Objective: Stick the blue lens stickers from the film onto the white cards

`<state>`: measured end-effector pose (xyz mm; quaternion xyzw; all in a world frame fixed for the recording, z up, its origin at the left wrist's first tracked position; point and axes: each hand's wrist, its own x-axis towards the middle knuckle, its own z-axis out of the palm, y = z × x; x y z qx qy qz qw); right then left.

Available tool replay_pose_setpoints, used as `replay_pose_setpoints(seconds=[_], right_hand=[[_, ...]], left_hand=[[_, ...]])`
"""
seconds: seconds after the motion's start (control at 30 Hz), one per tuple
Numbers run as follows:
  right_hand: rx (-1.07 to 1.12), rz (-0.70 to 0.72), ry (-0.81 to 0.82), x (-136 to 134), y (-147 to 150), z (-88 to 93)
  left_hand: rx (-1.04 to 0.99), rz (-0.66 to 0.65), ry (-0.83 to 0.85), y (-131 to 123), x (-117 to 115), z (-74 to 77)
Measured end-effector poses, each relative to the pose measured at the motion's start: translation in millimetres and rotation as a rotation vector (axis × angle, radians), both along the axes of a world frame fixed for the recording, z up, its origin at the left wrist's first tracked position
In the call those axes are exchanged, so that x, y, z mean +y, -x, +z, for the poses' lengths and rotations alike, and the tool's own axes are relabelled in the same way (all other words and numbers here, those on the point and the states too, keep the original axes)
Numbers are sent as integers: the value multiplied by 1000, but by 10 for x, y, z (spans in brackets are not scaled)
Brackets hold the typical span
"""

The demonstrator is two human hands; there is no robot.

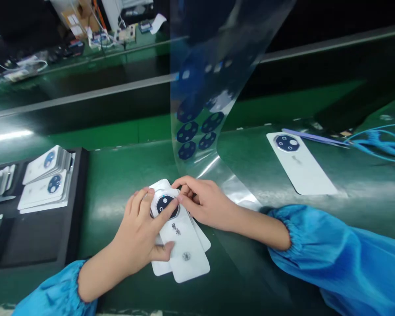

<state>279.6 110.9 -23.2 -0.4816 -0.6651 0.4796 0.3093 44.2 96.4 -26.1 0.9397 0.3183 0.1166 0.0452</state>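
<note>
A white phone back cover point(191, 262) with dark lettering and a navy camera plate point(163, 202) lies on top of other white covers point(203, 237), fanned out beneath it. My left hand point(136, 224) rests over this pile with its fingers spread, the index finger reaching across the camera plate and the thumb on the cover. At the plate's upper right edge, my right hand point(207, 199) has thumb and index finger pinched together. Whatever is between those fingertips is too small to make out. A clear film sheet point(197, 169) bearing several navy camera-shaped stickers point(187, 131) hangs just beyond.
On the left, a black tray point(75, 210) holds stacked white covers point(41, 193). To the right lies a single white cover point(304, 169), near purple tweezers point(312, 137) and a coiled blue cord point(382, 142). Electronics and cables point(110, 37) sit on the far bench.
</note>
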Motion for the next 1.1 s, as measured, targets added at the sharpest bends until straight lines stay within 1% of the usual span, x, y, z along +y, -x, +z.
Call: replay_pose_setpoints(seconds=[0.07, 0.17, 0.23, 0.27, 0.3, 0.33, 0.37, 0.4, 0.43, 0.47, 0.53, 0.6, 0.67, 0.73, 0.8, 0.97, 1.03, 1.1], right_hand=[[9, -6, 0, -2, 18, -9], [-22, -28, -9, -8, 47, -10], [-37, -30, -30, -18, 59, -4], [-39, -30, -49, -26, 61, 0], [-40, -30, -68, -35, 61, 2], [-41, -32, -87, -42, 61, 1], [-42, -35, -103, -48, 60, -2], [-41, -36, -116, -51, 61, -8], [-38, -35, -124, -51, 63, -16], [-33, -30, -130, -51, 67, -24], [-19, -10, -132, -54, 73, -33], [-4, 18, -126, -70, 71, -28], [9, 42, -115, -94, 60, -15], [25, 53, -105, -112, 46, -4], [49, 58, -94, -114, 37, -6], [103, 40, -41, -62, 60, -66], [118, 25, -19, -38, 68, -88], [133, 12, 1, -17, 68, -97]], left_hand=[[16, 9, -8, 13, 13, -30], [68, 12, 33, 59, 16, -53], [100, 31, 45, 72, -64, -4], [107, 60, 31, 60, -150, 41], [106, 111, 9, 26, -267, 92], [93, 189, -17, -34, -413, 138], [75, 284, -39, -123, -576, 169], [39, 412, -42, -238, -743, 175], [-4, 553, -26, -374, -899, 152], [-25, 649, 3, -518, -1034, 102], [-35, 794, 33, -786, -1216, -41], [-42, 877, 35, -963, -1298, -162], [-79, 888, 53, -1017, -1328, -208], [-151, 873, 93, -970, -1345, -187], [-235, 867, 161, -873, -1357, -129], [-391, 923, 415, -693, -1323, 25], [-437, 928, 450, -652, -1304, 79], [-469, 907, 435, -570, -1294, 157]])
